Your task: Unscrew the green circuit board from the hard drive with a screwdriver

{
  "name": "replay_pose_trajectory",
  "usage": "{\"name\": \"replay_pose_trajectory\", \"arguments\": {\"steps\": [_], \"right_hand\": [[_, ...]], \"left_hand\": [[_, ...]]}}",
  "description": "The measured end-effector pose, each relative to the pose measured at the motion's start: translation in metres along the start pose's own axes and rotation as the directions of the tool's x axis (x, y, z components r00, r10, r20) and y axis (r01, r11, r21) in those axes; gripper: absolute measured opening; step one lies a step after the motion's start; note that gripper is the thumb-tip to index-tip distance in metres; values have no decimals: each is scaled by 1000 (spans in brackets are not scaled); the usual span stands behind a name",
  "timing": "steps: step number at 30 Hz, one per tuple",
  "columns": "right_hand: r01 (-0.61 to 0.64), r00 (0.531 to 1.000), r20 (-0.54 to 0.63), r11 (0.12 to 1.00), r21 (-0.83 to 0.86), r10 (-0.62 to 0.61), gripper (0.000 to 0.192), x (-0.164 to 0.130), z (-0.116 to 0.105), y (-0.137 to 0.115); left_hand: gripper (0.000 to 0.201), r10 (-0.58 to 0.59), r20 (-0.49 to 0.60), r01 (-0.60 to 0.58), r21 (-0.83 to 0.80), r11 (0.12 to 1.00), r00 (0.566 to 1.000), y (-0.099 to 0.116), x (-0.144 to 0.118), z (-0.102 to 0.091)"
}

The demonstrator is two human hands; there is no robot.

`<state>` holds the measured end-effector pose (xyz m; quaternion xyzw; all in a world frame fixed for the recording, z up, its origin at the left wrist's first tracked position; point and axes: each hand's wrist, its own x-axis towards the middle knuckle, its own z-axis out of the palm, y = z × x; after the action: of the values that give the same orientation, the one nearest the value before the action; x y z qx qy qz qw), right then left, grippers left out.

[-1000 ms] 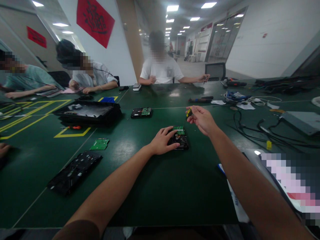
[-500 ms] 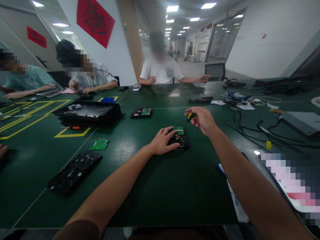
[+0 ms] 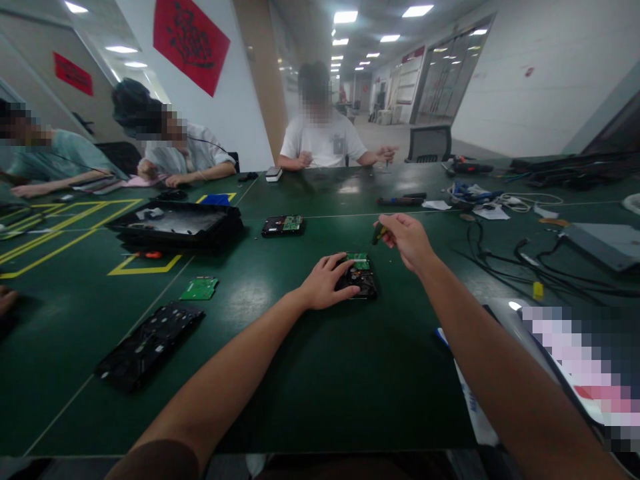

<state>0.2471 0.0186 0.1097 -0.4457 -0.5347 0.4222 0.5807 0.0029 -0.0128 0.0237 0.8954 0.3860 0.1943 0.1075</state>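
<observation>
Ceiling lights (image 3: 345, 17) shine above a long green table (image 3: 300, 373) with people sitting along its far side. On it, the left hand (image 3: 327, 283) lies spread open over a hard drive (image 3: 366, 285), its fingers and thumb touching the top while the green circuit-board end faces away. Just beyond the drive and to its right, the right hand (image 3: 406, 241) is raised, thumb and fingers pinched round a small dark screwdriver (image 3: 377, 235); its tip is too faint to make out.

Further out, a second hard drive (image 3: 283, 225) lies ahead and to the left. A loose green board (image 3: 199, 289) sits near a black case (image 3: 150, 343), both left of the left forearm, with a black tray (image 3: 200, 233) behind them. To the right are tangled black cables (image 3: 505, 267) beside a grey metal box (image 3: 605, 243). Across the table, a person in a white shirt (image 3: 323, 141) sits facing this way.
</observation>
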Motion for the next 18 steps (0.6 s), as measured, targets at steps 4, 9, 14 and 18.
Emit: {"name": "replay_pose_trajectory", "arguments": {"steps": [4, 9, 14, 18], "right_hand": [[-11, 1000, -10, 1000, 1, 11, 19, 1, 0, 0], [-38, 998, 47, 998, 45, 36, 20, -1, 2, -4], [-62, 993, 112, 990, 125, 48, 27, -3, 3, -5], [-47, 996, 78, 987, 153, 36, 23, -1, 2, -2]], "left_hand": [[84, -8, 7, 8, -2, 1000, 1000, 0, 0, 0], [83, -10, 2, 10, -10, 1000, 1000, 0, 0, 0], [83, -6, -4, 6, 2, 1000, 1000, 1, -1, 0], [83, -3, -9, 3, -5, 1000, 1000, 1, -1, 0]]}}
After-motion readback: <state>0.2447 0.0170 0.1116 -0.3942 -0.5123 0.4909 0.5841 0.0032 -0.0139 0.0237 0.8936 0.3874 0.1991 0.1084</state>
